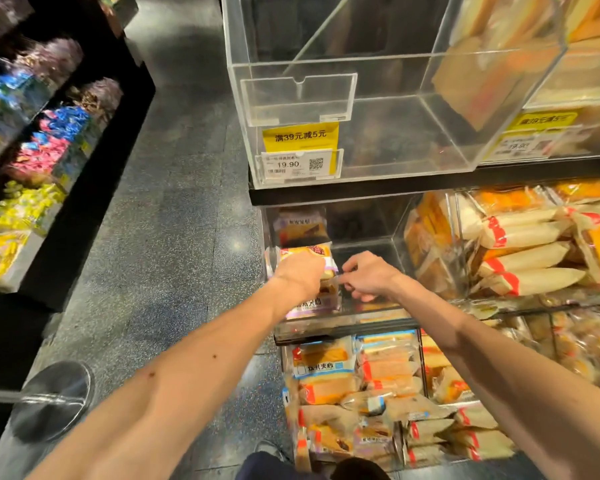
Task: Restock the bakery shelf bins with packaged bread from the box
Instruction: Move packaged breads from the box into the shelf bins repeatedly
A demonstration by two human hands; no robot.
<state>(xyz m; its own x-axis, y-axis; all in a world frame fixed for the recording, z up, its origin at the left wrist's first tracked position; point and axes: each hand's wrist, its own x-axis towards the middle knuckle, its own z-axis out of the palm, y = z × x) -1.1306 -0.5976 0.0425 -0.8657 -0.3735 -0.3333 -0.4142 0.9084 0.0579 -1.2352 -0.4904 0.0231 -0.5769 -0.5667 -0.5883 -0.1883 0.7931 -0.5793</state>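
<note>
On the far left a dark candy shelf (pixel 32 161) holds heaps of pink, blue and yellow sweets. Near its foot stands the round base of a metal stand (pixel 52 400) on the dark speckled floor (pixel 174 168).

Next come the two bare arms, reaching away from the person into the middle bin (pixel 347 323), a clear box on the shelf. The left hand (pixel 300 271) is at the left side of this bin. Its fingers are curled round a bread pack (pixel 307 251) with an orange and white wrapper, and it holds the pack up above the bin floor. Just under it lies a purple pack (pixel 314 303). One more pack stands at the back of the bin.

The right hand (pixel 368 277) is just beside the left one. Its fingers are bent and the tips touch the edge of the packs. I cannot tell if it pinches anything.

Above the hands sits the top bin (pixel 378 140), clear all the way through, with a yellow sign (pixel 300 136) and a white price tag (pixel 288 164) on its front.

Below the hands, near the person, the low bin (pixel 420 355) is piled with bread packs in orange and white wrappers.

On the right, the right bin (pixel 459 244) is stuffed with long bread packs with red stripes.
</note>
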